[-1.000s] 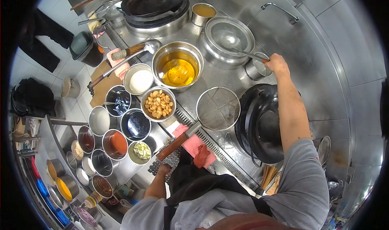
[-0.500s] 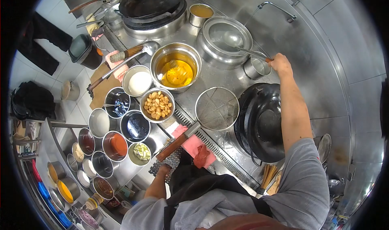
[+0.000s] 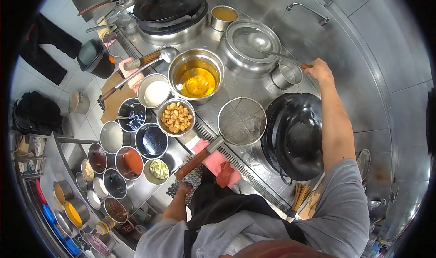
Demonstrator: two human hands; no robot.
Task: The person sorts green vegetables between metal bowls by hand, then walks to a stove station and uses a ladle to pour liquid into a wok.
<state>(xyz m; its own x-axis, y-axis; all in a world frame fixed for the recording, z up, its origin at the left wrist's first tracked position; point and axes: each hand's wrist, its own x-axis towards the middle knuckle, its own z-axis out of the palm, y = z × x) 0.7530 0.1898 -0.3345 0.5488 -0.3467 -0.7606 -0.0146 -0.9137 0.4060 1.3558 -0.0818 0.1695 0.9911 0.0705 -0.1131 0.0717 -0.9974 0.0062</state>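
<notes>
My right hand [image 3: 320, 70] is closed round the handle of a ladle [image 3: 287, 58], whose bowl is in the large steel pot [image 3: 229, 60] of clear liquid. Below the handle stands a small steel pot [image 3: 287, 74]. Under my right forearm lies a black wok [image 3: 299, 140]. My left hand [image 3: 184, 188] is low by the counter edge, at a dark patterned cloth [image 3: 193, 178] below a wooden handle [image 3: 192, 164]; its fingers are mostly hidden.
A round mesh strainer [image 3: 242, 121] lies left of the wok. A pot of yellow oil [image 3: 220, 83], a bowl of peeled cloves [image 3: 176, 117] and several sauce containers stand at the left. A faucet [image 3: 309, 10] juts from the back wall. Another wok [image 3: 168, 3] sits farther back.
My right hand has moved slightly right with the ladle. The ladle's bowl has shifted up and stays in the large pot. My left hand has hardly moved.
</notes>
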